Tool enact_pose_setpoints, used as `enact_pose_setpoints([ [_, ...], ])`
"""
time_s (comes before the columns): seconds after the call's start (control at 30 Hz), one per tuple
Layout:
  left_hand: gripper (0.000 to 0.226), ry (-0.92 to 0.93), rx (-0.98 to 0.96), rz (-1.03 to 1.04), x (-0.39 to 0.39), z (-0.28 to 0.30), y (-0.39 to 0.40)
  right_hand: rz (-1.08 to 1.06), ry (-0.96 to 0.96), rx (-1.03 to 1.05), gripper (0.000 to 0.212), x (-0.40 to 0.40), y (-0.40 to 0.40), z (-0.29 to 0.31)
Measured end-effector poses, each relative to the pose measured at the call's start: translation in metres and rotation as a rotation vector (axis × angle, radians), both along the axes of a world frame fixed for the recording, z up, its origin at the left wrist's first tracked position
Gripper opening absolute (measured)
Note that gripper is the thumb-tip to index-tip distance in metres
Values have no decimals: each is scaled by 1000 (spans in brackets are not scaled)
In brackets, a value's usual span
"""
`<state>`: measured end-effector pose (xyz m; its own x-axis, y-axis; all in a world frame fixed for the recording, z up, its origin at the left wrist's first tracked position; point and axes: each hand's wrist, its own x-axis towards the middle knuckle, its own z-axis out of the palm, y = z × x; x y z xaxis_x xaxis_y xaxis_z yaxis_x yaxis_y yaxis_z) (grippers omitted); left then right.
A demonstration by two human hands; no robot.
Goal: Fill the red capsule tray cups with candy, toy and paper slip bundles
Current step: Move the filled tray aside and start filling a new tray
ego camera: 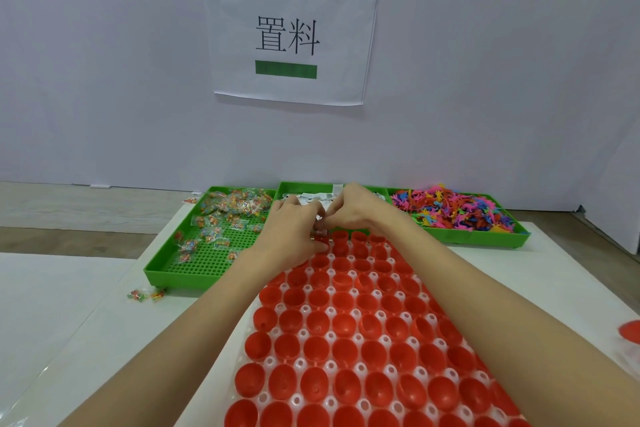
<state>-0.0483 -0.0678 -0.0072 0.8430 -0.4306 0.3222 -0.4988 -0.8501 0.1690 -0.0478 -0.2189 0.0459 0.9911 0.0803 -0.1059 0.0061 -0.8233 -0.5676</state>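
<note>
Behind two hands [318, 222], perhaps three green trays [152, 269]

The red capsule cups [349, 343] look like smooth moulded plastic with a slight sheen, seated in a translucent white plastic capsule tray [330, 366] with a glossy finish. The three green bins [207, 258] are matt plastic; the left one shows a perforated grid floor. The candy packets [228, 215] are wrapped in clear, shiny film. The toys [457, 210] look like soft, matt plastic or rubber in bright colours. The paper slips [311, 197] are white paper. The wall sign [291, 35] is matt white printed paper, creased at one corner. The table cover [52, 305] is smooth, white and faintly glossy.
</note>
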Motion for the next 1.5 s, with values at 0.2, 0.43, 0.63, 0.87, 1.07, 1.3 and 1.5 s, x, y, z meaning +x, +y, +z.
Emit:
enact_pose_setpoints([
  [0.2, 49, 90, -173, -14, -3, 8, 3, -31, -66, 286, 23, -12, -23, 0],
  [0.43, 23, 27, -390, 72, -10, 26, 40, -90, -160, 485, 19, -64, -70, 0],
  [0.63, 35, 214, -96, 315, -16, 1, 112, -184, -207, 633, 22, -122, -97, -17],
  [0.87, 22, 94, -141, 329, -28, -8, 120, -228, -188, 707, 24, -151, -93, -35],
  [1.07, 23, 3, -210, 323, -42, -11, 118, -251, -225, 728, 25, -160, -90, -33],
  [1.3, 30, -253, -382, 222, -77, -16, 104, -261, -263, 741, 25, -163, -93, -30],
  [1.5, 32, -341, -486, 54, -98, -9, 85, -260, -282, 725, 26, -162, -94, -29],
])
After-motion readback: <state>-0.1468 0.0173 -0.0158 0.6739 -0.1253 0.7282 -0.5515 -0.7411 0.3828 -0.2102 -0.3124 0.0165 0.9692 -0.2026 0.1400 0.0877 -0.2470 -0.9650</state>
